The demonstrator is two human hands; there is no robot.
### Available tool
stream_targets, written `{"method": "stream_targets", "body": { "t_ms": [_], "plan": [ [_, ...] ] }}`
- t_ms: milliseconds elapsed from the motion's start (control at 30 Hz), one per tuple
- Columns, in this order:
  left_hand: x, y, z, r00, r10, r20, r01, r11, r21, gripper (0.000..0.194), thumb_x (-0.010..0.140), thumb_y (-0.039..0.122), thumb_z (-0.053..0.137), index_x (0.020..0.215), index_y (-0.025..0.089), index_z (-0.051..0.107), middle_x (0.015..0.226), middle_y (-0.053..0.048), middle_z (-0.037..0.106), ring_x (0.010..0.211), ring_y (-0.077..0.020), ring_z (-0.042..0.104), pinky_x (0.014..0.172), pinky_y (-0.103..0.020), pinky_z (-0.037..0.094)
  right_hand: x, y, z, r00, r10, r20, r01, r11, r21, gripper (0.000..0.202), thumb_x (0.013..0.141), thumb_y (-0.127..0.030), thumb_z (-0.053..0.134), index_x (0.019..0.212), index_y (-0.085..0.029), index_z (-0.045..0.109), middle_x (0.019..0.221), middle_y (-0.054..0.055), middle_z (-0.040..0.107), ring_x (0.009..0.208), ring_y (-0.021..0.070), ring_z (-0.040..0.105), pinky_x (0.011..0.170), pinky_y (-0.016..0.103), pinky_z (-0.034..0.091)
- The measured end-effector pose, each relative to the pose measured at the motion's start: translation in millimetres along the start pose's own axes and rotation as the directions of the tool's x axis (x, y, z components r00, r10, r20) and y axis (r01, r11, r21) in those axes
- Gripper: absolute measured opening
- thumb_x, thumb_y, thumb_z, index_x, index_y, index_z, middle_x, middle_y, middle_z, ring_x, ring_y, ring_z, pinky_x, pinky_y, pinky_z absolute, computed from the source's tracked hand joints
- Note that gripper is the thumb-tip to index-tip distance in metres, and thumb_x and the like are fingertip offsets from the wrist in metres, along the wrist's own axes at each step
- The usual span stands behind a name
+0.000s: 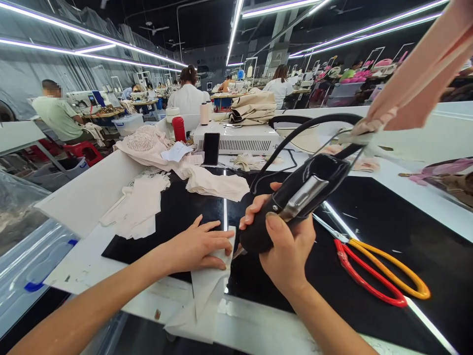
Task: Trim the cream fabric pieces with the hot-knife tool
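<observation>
My left hand (207,244) lies on a pale fabric piece (207,286), fingers stretched out and pressing it onto the black tabletop. The piece's lower end hangs over the front edge. In my right hand (290,251) is a black corded electric cutter (291,207) with a metal lever along its body, held at a tilt. Its working end is down beside the right edge of the fabric, close to my left fingertips; the tip is mostly hidden. A pink fabric strip (414,74) is tied around the cutter's cord end and runs up to the right.
Scissors with red and orange handles (380,271) lie to the right. Pale fabric stacks (140,204) and a folded stack (216,182) are at the left and back. A phone (211,149), red bottle (179,129) and white vented box (236,140) stand behind. Several people sit farther off.
</observation>
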State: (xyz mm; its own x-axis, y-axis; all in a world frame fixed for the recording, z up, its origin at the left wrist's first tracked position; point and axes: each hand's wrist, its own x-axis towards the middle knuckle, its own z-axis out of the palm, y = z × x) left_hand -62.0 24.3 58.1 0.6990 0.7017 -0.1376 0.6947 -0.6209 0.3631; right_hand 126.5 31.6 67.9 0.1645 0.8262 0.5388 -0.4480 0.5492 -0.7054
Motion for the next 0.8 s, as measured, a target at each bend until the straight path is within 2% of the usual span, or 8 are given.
{"method": "stream_targets", "body": {
  "t_ms": [100,200,367,567,700,800],
  "plan": [
    [0,0,-0.5,1.000,-0.003,0.002,0.003,1.000,0.003,0.021,0.107,0.031,0.083,0.123,0.026,0.072,0.173,-0.005,0.057,0.170,-0.0413,0.038,0.131,-0.088,0.023,-3,-3,2,1.000,0.007,0.004,-0.007,1.000,0.027,0.037,0.090,-0.034,0.090,0.121,-0.029,0.070,0.084,-0.005,0.075,0.061,0.0139,0.068,0.053,0.027,0.062],
    [0,-2,-0.3,1.000,0.005,-0.002,-0.005,1.000,0.005,0.020,0.107,0.031,0.083,0.123,0.026,0.072,0.167,-0.005,0.064,0.170,-0.0410,0.038,0.131,-0.088,0.024,-6,-4,3,1.000,0.012,0.016,-0.013,1.000,0.024,0.035,0.091,-0.033,0.087,0.121,-0.029,0.070,0.085,-0.005,0.074,0.062,0.0142,0.069,0.053,0.027,0.062],
    [0,-2,-1.1,1.000,0.023,-0.006,-0.023,1.000,0.010,0.021,0.106,0.031,0.084,0.121,0.025,0.071,0.164,-0.007,0.065,0.168,-0.0418,0.041,0.127,-0.092,0.025,-9,-1,5,0.999,0.027,0.039,-0.027,1.000,-0.006,0.029,0.091,-0.035,0.086,0.112,-0.029,0.066,0.084,-0.005,0.076,0.055,0.0138,0.068,0.044,0.024,0.056],
    [0,-3,-1.6,0.999,0.041,-0.012,-0.041,0.999,0.015,0.020,0.106,0.030,0.083,0.121,0.025,0.070,0.166,-0.007,0.064,0.165,-0.0416,0.044,0.126,-0.093,0.027,-10,-1,5,0.998,0.025,0.049,-0.027,0.999,0.038,0.026,0.092,-0.032,0.088,0.107,-0.029,0.066,0.087,-0.006,0.078,0.051,0.0122,0.067,0.036,0.019,0.049],
    [-2,-9,3.0,0.996,0.084,-0.038,-0.083,0.996,0.026,0.021,0.107,0.032,0.082,0.124,0.025,0.071,0.165,-0.010,0.064,0.166,-0.0411,0.044,0.129,-0.088,0.026,-10,-1,5,0.998,0.010,0.060,-0.011,1.000,0.021,0.021,0.094,-0.025,0.083,0.107,-0.029,0.067,0.085,-0.007,0.077,0.048,0.0109,0.064,0.040,0.021,0.054],
    [-5,-11,9.0,0.986,0.122,-0.115,-0.118,0.992,0.037,0.020,0.107,0.033,0.082,0.123,0.025,0.072,0.162,-0.011,0.066,0.163,-0.0373,0.048,0.133,-0.080,0.028,-11,1,5,0.999,-0.006,0.048,0.007,1.000,-0.022,0.019,0.093,-0.025,0.082,0.106,-0.028,0.069,0.087,-0.006,0.078,0.057,0.0126,0.070,0.053,0.025,0.064]
  ]
}}
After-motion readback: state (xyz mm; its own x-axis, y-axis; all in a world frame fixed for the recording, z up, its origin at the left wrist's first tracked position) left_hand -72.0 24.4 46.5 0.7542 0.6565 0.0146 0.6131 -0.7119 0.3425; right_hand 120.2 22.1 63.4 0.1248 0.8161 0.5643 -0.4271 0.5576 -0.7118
